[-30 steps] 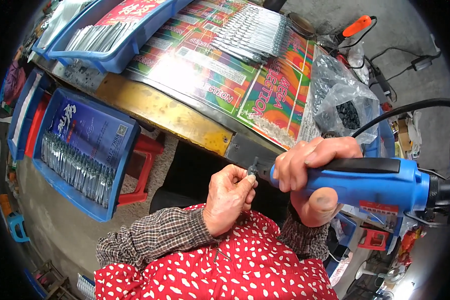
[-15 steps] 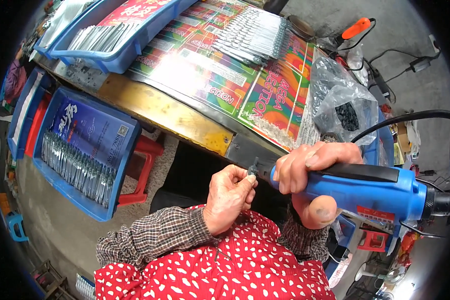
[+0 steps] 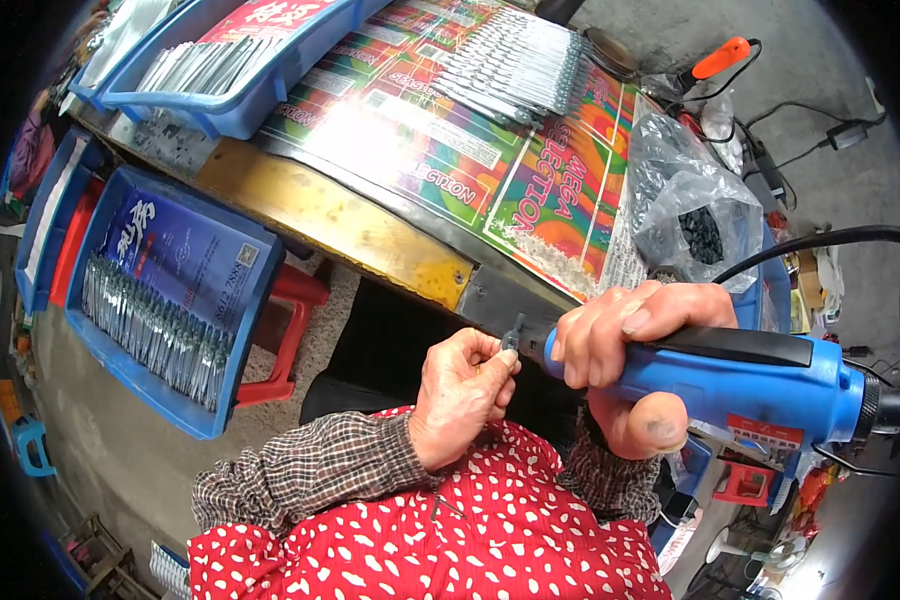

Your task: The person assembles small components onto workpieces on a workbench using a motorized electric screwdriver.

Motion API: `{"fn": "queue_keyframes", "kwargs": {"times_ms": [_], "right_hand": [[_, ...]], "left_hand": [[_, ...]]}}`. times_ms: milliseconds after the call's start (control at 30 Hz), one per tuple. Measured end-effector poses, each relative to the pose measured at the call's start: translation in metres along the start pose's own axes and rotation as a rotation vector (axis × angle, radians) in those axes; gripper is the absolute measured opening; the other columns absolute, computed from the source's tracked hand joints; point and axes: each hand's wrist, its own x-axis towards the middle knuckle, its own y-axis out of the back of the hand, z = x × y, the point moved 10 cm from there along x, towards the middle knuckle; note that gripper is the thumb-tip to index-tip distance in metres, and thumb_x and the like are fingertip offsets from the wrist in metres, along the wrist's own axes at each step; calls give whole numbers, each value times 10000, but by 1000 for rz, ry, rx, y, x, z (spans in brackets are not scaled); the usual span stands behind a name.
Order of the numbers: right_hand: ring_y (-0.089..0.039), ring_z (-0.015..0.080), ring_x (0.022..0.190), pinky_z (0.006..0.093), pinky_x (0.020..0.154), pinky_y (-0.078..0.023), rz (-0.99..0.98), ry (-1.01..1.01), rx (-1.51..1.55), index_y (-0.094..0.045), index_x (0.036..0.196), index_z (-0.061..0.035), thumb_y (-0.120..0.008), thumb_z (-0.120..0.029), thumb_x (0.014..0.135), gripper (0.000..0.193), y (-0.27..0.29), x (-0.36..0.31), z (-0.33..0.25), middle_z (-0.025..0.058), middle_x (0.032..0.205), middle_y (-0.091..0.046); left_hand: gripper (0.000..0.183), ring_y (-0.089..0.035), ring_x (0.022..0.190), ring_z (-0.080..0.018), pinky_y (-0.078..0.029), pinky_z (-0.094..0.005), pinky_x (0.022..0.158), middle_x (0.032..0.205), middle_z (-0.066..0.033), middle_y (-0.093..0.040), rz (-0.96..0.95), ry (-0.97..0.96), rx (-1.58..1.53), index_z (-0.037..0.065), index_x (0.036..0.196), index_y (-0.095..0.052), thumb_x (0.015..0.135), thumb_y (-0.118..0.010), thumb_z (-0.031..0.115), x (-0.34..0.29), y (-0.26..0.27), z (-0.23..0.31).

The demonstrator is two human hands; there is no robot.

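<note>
My right hand (image 3: 625, 340) is wrapped round a blue and black electric screwdriver (image 3: 760, 390), its nose pointing left and its cord end at the right. Between thumb and fingertips, my left hand (image 3: 455, 400) pinches a small dark grey part (image 3: 511, 342) at the screwdriver's tip. Whether the bit sits in the part is too small to tell. Both hands are just off the near edge of the table (image 3: 370, 225), above my lap. A row of slim silvery pieces with grey ends (image 3: 515, 65) lies on the colourful printed table cover (image 3: 440, 150).
At the table's right, a clear plastic bag (image 3: 695, 200) holds small black parts. A blue tray (image 3: 240, 115) with silvery pieces stands at the far left; another blue tray (image 3: 160, 395) sits lower, beside a red stool (image 3: 295, 335). A black cable (image 3: 810, 240) arches behind the screwdriver.
The view has shifted slightly, and both hands appear a little further right with the screwdriver. The grips stay the same, with the grey part still at the tip.
</note>
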Motion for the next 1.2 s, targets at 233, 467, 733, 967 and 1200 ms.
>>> {"fn": "queue_keyframes", "kwargs": {"times_ms": [233, 467, 733, 967, 1200], "right_hand": [[-506, 165, 515, 306, 475, -434, -65, 20, -35, -468, 947, -11, -767, -302, 690, 490, -3, 6, 1, 64, 625, -502], [-492, 158, 496, 293, 465, -429, 126, -68, -89, -441, 946, -15, -758, -336, 694, 517, 8, -1, 7, 59, 613, -488], [-486, 153, 515, 309, 521, -443, 98, -68, -92, -401, 960, -36, -709, -435, 723, 557, 4, -2, 0, 44, 638, -467], [-514, 183, 554, 319, 549, -460, 269, 62, 166, -427, 950, -15, -792, -279, 662, 534, 29, -12, -22, 79, 627, -506], [-504, 180, 587, 337, 582, -444, 370, 76, 167, -406, 946, -28, -758, -198, 673, 477, 59, -24, -19, 85, 667, -502]], "left_hand": [[119, -442, 479, -46, -377, -178, 396, 598, -18, -504, 13, -66, 36, -11, 812, -501, 868, -533, 88, -1, -1, 6], [119, -438, 479, -46, -374, -180, 398, 603, -15, -501, 16, -54, 18, 0, 805, -500, 868, -538, 94, 0, -1, 4], [116, -445, 493, -47, -373, -173, 404, 622, -17, -510, -12, 14, 28, -2, 813, -508, 869, -534, 97, -1, 0, 4], [113, -464, 532, -40, -378, -168, 428, 749, -21, -559, -152, -82, 102, -10, 964, -518, 874, -516, 58, -10, 2, 19], [101, -582, 544, -126, -448, -231, 490, 700, -80, -592, 113, -740, 813, -15, 878, -605, 777, -590, -12, -14, 14, 131]]}}
